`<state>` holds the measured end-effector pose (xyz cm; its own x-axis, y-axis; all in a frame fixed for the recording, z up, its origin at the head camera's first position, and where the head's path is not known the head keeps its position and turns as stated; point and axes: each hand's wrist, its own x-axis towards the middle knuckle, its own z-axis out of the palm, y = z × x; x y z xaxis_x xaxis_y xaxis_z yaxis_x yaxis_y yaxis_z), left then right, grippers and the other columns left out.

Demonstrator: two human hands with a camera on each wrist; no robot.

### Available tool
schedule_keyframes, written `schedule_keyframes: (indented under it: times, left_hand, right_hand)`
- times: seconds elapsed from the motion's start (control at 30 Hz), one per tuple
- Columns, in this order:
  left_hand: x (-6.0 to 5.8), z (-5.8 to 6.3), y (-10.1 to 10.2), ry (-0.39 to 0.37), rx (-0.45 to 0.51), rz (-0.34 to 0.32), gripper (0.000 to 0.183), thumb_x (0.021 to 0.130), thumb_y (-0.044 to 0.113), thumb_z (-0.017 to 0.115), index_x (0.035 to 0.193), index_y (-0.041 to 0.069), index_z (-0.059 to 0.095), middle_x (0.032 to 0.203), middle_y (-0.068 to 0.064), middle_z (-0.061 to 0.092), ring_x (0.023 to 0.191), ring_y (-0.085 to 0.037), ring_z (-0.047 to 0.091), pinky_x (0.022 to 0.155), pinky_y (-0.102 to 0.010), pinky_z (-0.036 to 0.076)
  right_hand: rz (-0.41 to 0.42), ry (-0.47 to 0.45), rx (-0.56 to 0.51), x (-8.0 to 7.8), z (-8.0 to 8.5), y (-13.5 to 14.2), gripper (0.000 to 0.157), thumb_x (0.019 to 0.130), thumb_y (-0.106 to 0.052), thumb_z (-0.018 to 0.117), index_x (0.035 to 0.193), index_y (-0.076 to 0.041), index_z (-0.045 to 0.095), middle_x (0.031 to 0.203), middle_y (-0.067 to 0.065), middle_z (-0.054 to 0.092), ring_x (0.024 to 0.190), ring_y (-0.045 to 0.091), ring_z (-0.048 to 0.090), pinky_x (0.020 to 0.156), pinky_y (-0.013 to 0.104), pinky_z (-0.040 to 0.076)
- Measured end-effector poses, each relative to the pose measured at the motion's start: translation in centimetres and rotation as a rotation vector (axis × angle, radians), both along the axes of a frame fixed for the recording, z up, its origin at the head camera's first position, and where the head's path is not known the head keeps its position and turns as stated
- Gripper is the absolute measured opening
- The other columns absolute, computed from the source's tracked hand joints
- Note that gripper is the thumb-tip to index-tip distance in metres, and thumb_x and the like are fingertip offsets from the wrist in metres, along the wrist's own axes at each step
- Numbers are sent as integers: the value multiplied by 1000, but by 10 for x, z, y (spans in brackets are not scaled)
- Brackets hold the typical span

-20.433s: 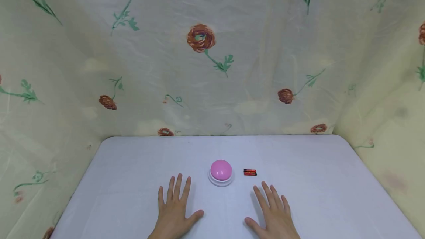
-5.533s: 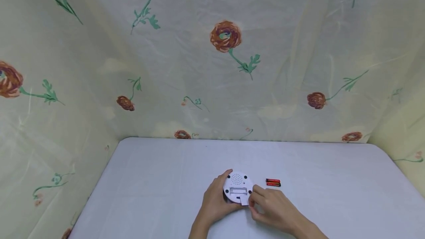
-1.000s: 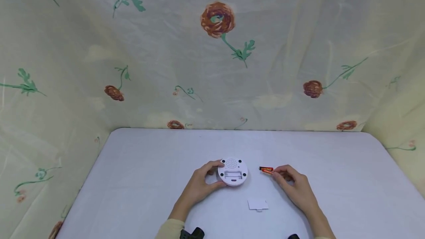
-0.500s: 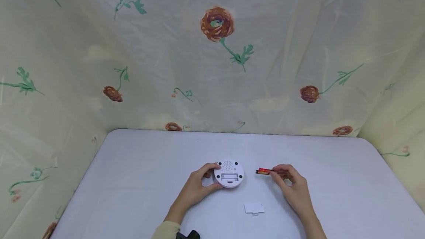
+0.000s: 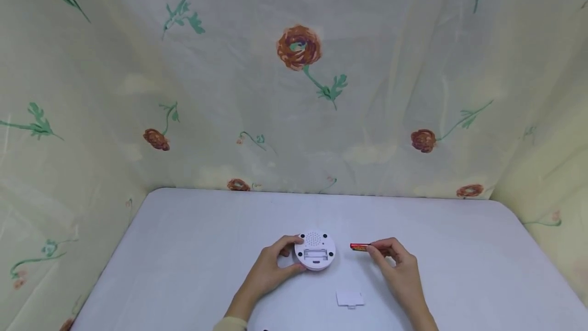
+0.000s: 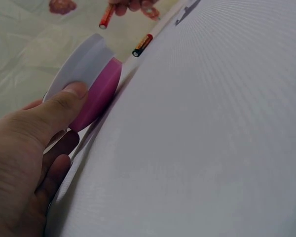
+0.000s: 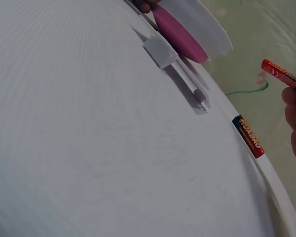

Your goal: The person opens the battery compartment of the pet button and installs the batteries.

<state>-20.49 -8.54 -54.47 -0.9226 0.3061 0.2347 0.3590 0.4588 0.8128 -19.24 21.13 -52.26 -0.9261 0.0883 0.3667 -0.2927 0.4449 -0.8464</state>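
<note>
Right hand (image 5: 398,267): pinching first battery (image 7: 280,74), now raised off desk (image 5: 184,249); I judge it free to carry. Left hand (image 5: 270,269): gripping device (image 5: 314,239), compartment (image 5: 315,255) upward, empty. Second battery (image 7: 248,137): on desk, near right hand.

A curtained-off tabletop workspace, whether in a home or studio cannot be told; a white, round-cornered table (image 5: 184,259) stands inside; pale sheeting (image 5: 229,75) printed with brown flowers (image 5: 299,47) hangs behind the table and along both its sides.

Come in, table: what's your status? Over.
Left grip holding upturned button, battery slot unfilled. Right grip pinching raised battery. Second battery and cover on table. Nothing visible between raised battery and battery slot.
</note>
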Motion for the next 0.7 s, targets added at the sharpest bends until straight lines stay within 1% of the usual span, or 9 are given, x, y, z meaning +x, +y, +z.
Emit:
schedule_keyframes:
  times: [0.13, 0.23, 0.33, 0.47, 0.57, 0.7]
  left_hand:
    - [4, -3, -1, 1, 6, -5, 55, 74, 37, 77, 124, 35, 54, 118, 8, 63, 93, -8, 56, 84, -24, 48]
    - [4, -4, -1, 7, 17, -11, 54, 74, 39, 76, 124, 34, 54, 118, 8, 63, 94, -8, 57, 85, -25, 47]
    - [3, -3, -1, 20, 23, -16, 54, 74, 38, 76, 124, 34, 54, 118, 8, 63, 94, -8, 57, 85, -25, 48]
    - [1, -1, -1, 35, 20, -13, 55, 74, 36, 77, 124, 34, 54, 120, 7, 63, 94, -7, 57, 85, -25, 48]
    - [0, -1, -1, 41, 14, -10, 55, 74, 35, 77, 124, 34, 54, 121, 7, 63, 94, -7, 57, 84, -24, 48]
    - [-1, 0, -1, 37, 12, -11, 54, 75, 35, 77, 124, 34, 55, 121, 7, 63, 94, -6, 57, 84, -24, 48]
  right_hand:
    - [3, 6, -4, 4, -2, -4, 11, 83, -11, 71, 92, -13, 65, 86, -7, 68, 76, 4, 61, 72, 12, 45]
    - [30, 29, -10, 5, -3, -8, 11, 83, -8, 70, 91, -13, 64, 85, -7, 68, 75, 4, 61, 71, 13, 46]
    - [59, 54, -7, 4, -2, -12, 12, 83, -6, 70, 92, -13, 65, 85, -6, 68, 75, 5, 62, 71, 14, 47]
    - [79, 78, 3, 1, -2, -18, 10, 84, -9, 70, 92, -13, 64, 86, -3, 69, 74, 6, 62, 69, 15, 48]
    - [90, 81, 7, 0, -2, -22, 9, 84, -11, 69, 92, -13, 64, 85, -1, 69, 73, 6, 63, 68, 15, 49]
    - [113, 90, 17, 0, -1, -26, 11, 84, -9, 70, 92, -14, 64, 85, -2, 70, 72, 7, 63, 67, 16, 49]
